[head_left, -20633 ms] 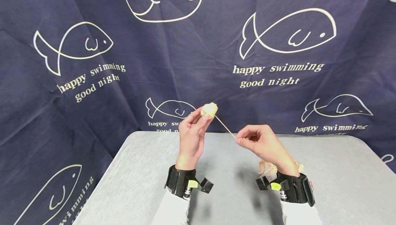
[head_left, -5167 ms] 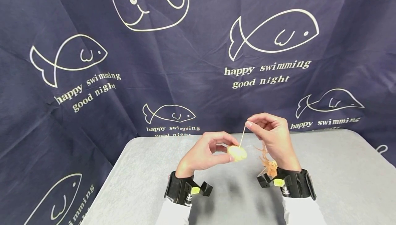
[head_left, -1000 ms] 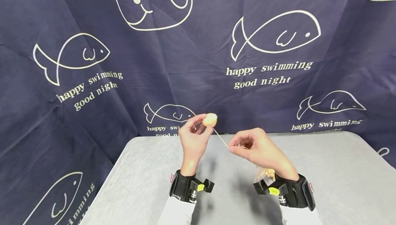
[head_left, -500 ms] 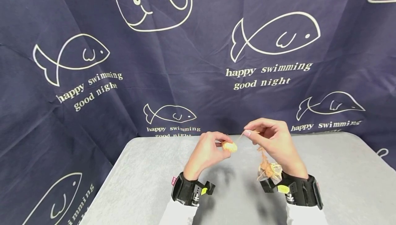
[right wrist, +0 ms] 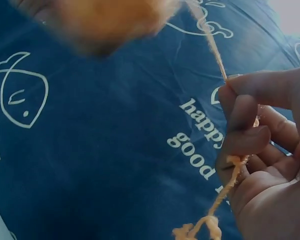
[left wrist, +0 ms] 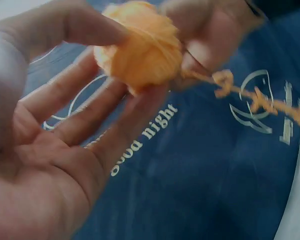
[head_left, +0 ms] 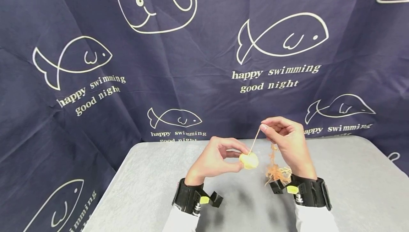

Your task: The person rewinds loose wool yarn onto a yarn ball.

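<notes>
My left hand (head_left: 215, 159) holds a small pale-yellow ball of yarn (head_left: 249, 161) by its edge, between thumb and fingertips, above the table. In the left wrist view the yarn ball (left wrist: 142, 47) looks orange, its strands wound across one another. My right hand (head_left: 289, 141), higher and to the right, pinches the yarn strand (head_left: 254, 141) between thumb and index finger. The strand runs taut from the ball to those fingertips. From the right hand a kinked tail of yarn (right wrist: 232, 182) trails down through the curled fingers.
A loose orange-yellow tangle of yarn (head_left: 277, 172) hangs or lies below my right hand, partly behind the wrist camera (head_left: 277, 186). The grey table (head_left: 143, 175) ends at a dark blue curtain (head_left: 198, 68) printed with fish.
Half a second ago the hands were closer together; the ball has shifted right and down, the right hand up and right. A second ago the ball was held higher, the right hand below it.
</notes>
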Action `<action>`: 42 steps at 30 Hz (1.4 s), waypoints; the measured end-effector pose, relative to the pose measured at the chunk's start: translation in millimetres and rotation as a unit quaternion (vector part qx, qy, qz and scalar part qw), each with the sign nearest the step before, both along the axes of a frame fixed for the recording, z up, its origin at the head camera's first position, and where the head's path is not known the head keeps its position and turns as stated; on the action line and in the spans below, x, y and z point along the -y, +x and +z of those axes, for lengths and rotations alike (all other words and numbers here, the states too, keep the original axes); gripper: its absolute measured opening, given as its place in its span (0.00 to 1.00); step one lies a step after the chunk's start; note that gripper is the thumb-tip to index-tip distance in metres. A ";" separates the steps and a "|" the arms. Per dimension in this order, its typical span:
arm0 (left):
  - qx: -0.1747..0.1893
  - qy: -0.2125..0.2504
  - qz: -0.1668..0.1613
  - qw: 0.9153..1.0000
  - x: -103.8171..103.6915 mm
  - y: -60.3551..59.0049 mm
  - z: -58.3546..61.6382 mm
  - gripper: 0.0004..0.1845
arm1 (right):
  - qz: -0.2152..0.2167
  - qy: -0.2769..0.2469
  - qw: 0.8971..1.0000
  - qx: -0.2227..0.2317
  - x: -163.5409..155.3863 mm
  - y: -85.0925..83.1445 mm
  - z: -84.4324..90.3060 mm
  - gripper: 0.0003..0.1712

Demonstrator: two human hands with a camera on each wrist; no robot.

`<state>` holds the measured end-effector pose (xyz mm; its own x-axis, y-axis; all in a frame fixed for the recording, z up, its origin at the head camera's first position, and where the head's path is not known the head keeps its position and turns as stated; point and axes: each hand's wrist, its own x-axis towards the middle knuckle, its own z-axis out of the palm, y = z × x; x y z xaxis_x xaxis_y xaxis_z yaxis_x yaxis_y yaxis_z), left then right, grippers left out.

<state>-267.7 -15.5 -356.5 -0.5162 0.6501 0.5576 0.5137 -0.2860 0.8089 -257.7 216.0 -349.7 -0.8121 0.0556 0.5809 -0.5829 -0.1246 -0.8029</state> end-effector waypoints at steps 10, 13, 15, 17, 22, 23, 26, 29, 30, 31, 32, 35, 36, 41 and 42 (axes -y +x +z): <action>0.078 0.241 0.016 0.967 -6.5 1.2 -0.3 0.18 | -0.022 0.128 0.991 0.032 16.5 -6.7 -8.8 0.06; 0.111 0.293 0.069 0.947 -8.9 1.1 0.2 0.21 | -0.010 0.149 0.988 0.029 23.7 -7.5 -10.5 0.04; 0.135 0.326 0.098 0.930 -10.2 1.2 0.3 0.22 | 0.000 0.161 0.987 0.022 28.9 -7.4 -11.1 0.03; 0.154 0.355 0.125 0.914 -11.4 1.0 0.7 0.23 | 0.011 0.173 0.985 0.018 34.1 -6.6 -11.5 0.03; 0.182 0.395 0.196 0.879 -13.7 0.2 1.8 0.21 | 0.019 0.205 0.979 0.014 45.2 -2.6 -10.0 0.04; 0.184 0.399 0.211 0.873 -14.3 0.1 1.9 0.20 | 0.017 0.213 0.977 0.014 46.5 -1.6 -9.4 0.04; 0.173 0.405 0.247 0.863 -15.9 -0.9 1.6 0.19 | 0.010 0.231 0.973 0.011 49.4 1.7 -6.8 0.05; 0.139 0.395 0.287 0.862 -18.2 -3.0 -0.2 0.17 | 0.008 0.240 0.971 0.007 50.1 5.5 -3.3 0.06; 0.125 0.387 0.298 0.863 -19.0 -3.8 -1.3 0.17 | 0.008 0.242 0.970 0.005 49.9 6.9 -2.1 0.05; 0.107 0.376 0.311 0.866 -19.8 -5.0 -2.9 0.16 | 0.008 0.242 0.970 0.002 49.8 8.4 -0.7 0.06; 0.088 0.363 0.323 0.870 -20.4 -6.0 -4.5 0.17 | 0.007 0.243 0.970 -0.002 49.3 9.7 0.4 0.06; 0.023 0.299 0.363 0.882 -21.1 -8.3 -9.8 0.17 | 0.005 0.239 0.971 -0.014 47.5 13.3 3.9 0.07; 0.003 0.274 0.375 0.886 -20.8 -8.9 -11.3 0.17 | 0.003 0.236 0.972 -0.018 46.4 14.2 4.9 0.07; -0.062 0.145 0.407 0.900 -13.5 -11.9 -15.5 0.17 | 0.000 0.194 0.980 -0.042 37.6 17.3 10.0 0.08; -0.065 0.126 0.400 0.905 -11.2 -12.7 -15.8 0.17 | 0.000 0.183 0.982 -0.047 35.1 17.7 11.1 0.08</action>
